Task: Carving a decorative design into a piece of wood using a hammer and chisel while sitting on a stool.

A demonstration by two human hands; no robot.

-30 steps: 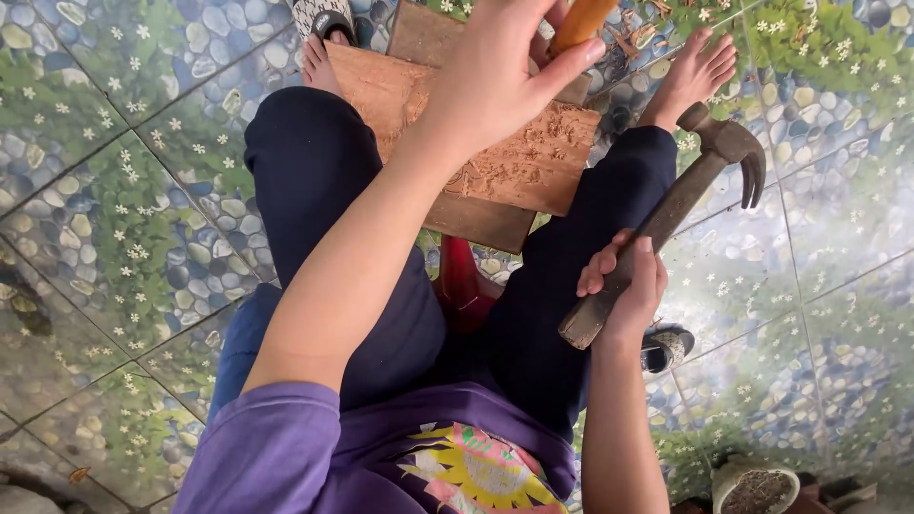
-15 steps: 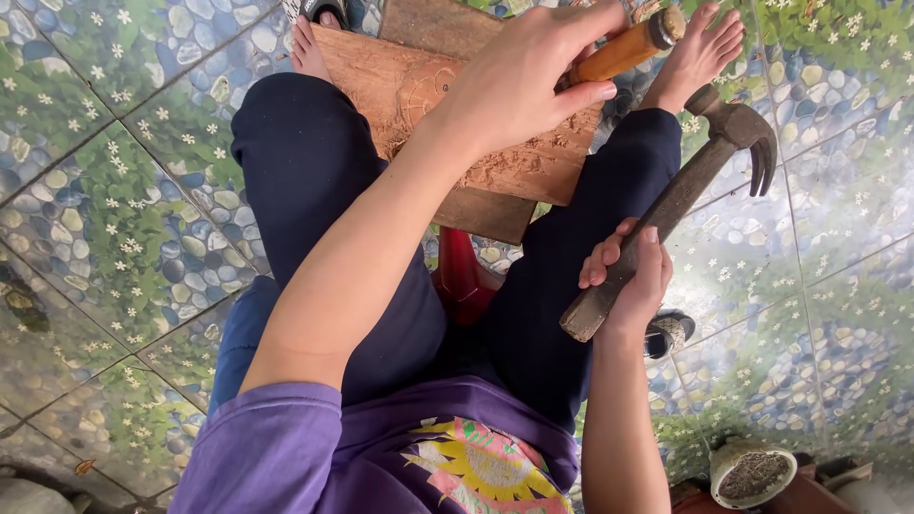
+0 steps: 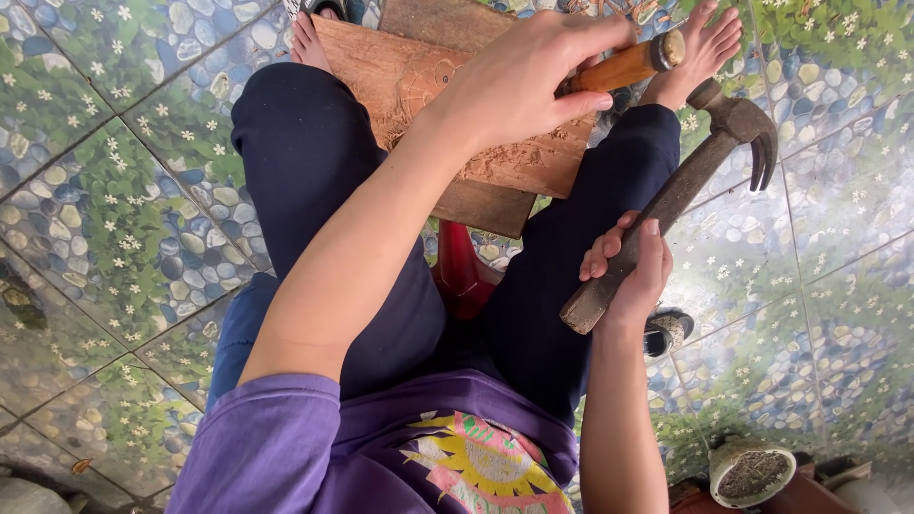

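Gripping a wooden-handled chisel (image 3: 624, 67), the left hand (image 3: 528, 81) is now lower, at one o'clock over the carved board (image 3: 400, 81) on the lap. Fingers of the right hand (image 3: 628, 271) stay wrapped around the claw hammer (image 3: 676, 195), raised at three o'clock, suggesting a strike is being set up.

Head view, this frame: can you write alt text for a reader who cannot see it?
A seated person's left hand grips a wooden-handled chisel over a carved wooden board lying across their legs, while the right hand holds a claw hammer raised beside the knee. Below is a pebble-and-flower patterned tile floor.
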